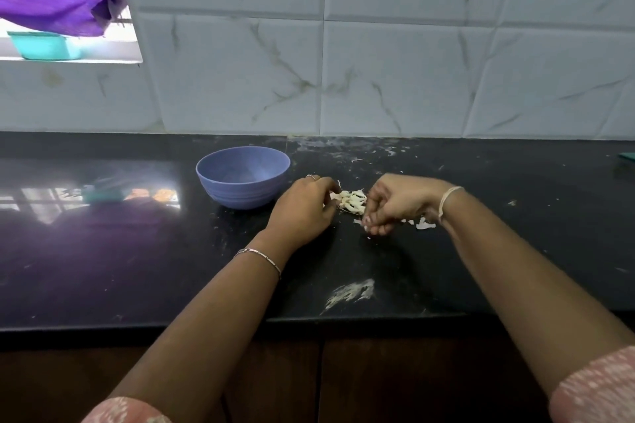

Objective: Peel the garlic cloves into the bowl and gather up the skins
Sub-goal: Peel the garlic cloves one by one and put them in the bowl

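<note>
Okay, papery white garlic skins (pixel 352 201) look featherlight, so we scoop from the edges; left hand (pixel 304 208) and right hand (pixel 395 204) fingers curl alongside, grips unclear.

We log a black counter (pixel 103 268) bearing a blue bowl (pixel 243 178), a skin pile (pixel 352 201), loose scraps (pixel 425 225) and a white smear (pixel 352 292).

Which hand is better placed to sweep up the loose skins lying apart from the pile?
Probably right. The loose skins lie close by the right hand; the left hand sits across the pile, nearer the bowl.
</note>
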